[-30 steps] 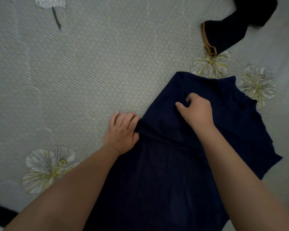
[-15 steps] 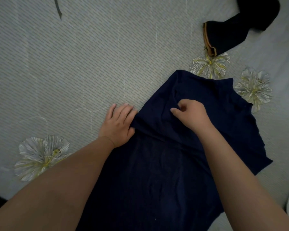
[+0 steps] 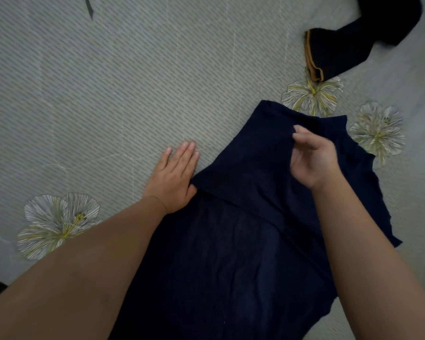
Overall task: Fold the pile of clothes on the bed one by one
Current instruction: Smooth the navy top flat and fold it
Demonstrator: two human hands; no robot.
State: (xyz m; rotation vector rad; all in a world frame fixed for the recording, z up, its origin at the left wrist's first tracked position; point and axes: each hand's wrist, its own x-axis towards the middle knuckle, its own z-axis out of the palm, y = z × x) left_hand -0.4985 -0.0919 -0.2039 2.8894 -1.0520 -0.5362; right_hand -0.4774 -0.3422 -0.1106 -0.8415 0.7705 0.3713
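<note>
From the head camera, a dark blue garment [image 3: 250,229] lies spread on the bed [image 3: 108,82], which has a grey sheet with flower prints. The top part of the garment is folded over, and a fold line runs across it near the hands. The left hand [image 3: 174,177] lies flat with straight fingers on the sheet, just at the left edge of the fold, and its thumb side touches the cloth. Its grip is open and holds nothing. The right hand [image 3: 312,160] is lifted a little over the folded part, and its fingers are loosely bent. It does not seem to hold the cloth, so its grip looks open too. Far up on the right lies another dark piece of clothing [image 3: 349,50] with an orange edge, crumpled and well apart from the blue one. This fold looks only begun: the blue garment needs more folds, and the other piece is not folded yet.
</note>
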